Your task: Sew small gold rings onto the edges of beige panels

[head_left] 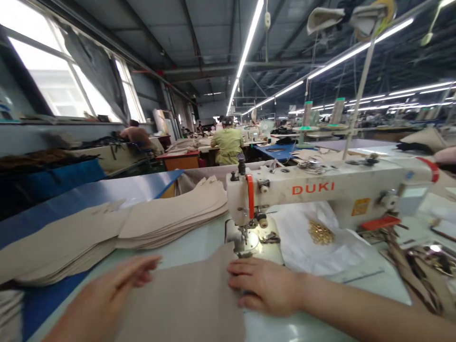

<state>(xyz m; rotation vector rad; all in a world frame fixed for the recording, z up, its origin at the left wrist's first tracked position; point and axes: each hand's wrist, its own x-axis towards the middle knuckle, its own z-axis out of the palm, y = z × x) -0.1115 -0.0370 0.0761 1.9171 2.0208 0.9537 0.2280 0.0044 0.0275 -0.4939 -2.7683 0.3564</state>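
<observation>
A beige fabric panel (pixel 188 294) lies on the sewing table in front of me, its far corner reaching the needle area of a white DUKI sewing machine (pixel 278 187). At the panel's right edge is my right hand (pixel 263 285), its bent fingers over the border and the thumb nearer to me. My left hand (pixel 107 294), smeared by motion, is by the panel's left side with its fingers stretched out and nothing in them. Below the presser foot (pixel 244 232) shows the metal needle plate (pixel 252 242). Whether the foot touches the cloth I cannot tell.
Two overlapping stacks of beige panels (pixel 171 218) lie left of the machine. Behind the needle, small gold metal pieces (pixel 320 232) rest on a white plastic bag (pixel 295 237). Straps (pixel 423 280) lie at the right. A co-worker in a yellow-green top (pixel 228 142) sits ahead.
</observation>
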